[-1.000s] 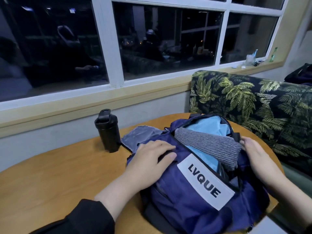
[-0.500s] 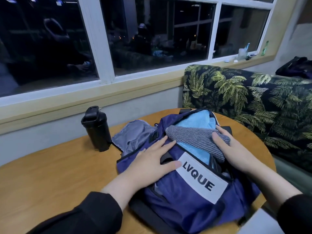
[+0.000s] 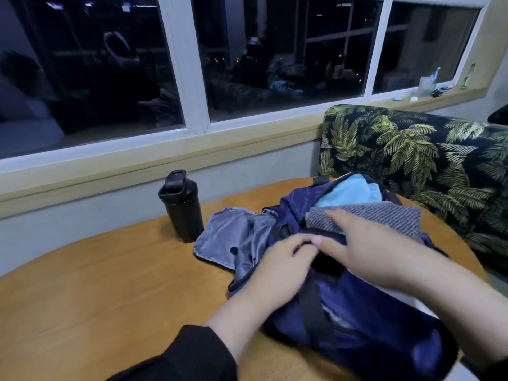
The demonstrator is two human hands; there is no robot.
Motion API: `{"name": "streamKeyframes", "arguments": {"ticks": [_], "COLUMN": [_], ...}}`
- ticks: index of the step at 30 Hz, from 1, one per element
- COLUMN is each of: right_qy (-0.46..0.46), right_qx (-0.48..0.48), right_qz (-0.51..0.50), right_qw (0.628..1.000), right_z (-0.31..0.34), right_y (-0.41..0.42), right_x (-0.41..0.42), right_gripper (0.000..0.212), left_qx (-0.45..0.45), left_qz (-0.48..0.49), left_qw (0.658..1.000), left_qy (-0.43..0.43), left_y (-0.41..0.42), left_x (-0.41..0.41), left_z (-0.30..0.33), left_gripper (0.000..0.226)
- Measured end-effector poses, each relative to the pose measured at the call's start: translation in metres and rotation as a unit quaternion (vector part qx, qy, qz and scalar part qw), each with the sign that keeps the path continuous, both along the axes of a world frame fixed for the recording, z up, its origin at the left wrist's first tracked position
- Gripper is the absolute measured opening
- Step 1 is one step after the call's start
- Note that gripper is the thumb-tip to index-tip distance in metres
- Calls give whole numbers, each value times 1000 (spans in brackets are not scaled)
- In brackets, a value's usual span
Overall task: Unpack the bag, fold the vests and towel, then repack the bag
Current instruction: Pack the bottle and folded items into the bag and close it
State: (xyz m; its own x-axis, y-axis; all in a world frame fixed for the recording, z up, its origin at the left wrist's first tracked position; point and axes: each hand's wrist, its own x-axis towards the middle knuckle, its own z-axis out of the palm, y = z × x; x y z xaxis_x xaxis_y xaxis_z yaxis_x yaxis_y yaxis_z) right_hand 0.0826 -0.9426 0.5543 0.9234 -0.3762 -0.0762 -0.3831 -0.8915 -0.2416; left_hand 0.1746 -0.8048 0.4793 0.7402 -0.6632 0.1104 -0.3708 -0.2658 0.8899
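A navy bag (image 3: 362, 312) lies open on the round wooden table (image 3: 110, 284), its grey-lined flap (image 3: 228, 237) thrown out to the left. In the opening, a folded grey towel (image 3: 384, 215) lies on top of light blue cloth (image 3: 349, 191). My left hand (image 3: 283, 268) is at the front rim of the opening, fingers curled on the black edge. My right hand (image 3: 365, 251) reaches across the bag front with its fingers stretched left, tips meeting my left fingers at the rim, thumb over the towel. Both hands are blurred. The bag's white label is hidden under my right arm.
A black lidded bottle (image 3: 182, 207) stands on the table just left of the flap. A palm-print sofa (image 3: 412, 149) backs the table on the right. Small items (image 3: 427, 83) sit on the window sill. Bare tabletop stretches to the left and front.
My right hand has swung left off the towel's right end and across the bag front. My left hand has slid up to the rim. The two hands now meet there.
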Motion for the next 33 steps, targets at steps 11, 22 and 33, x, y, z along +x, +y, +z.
{"name": "streamKeyframes", "arguments": {"ticks": [11, 22, 33], "right_qy": [19, 35, 68], "right_qx": [-77, 3, 86], "right_qz": [42, 140, 225], "right_qw": [996, 989, 968], "right_z": [-50, -37, -26], "right_y": [-10, -30, 12], "right_x": [10, 2, 19], "right_gripper": [124, 120, 83], "left_qx": [365, 339, 273], "left_qz": [55, 166, 175], "left_qw": [904, 848, 828], "left_qy": [-217, -371, -458], "left_y": [116, 152, 228], "left_x": [74, 9, -36], "left_z": [-75, -92, -100], "left_gripper": [51, 50, 41]}}
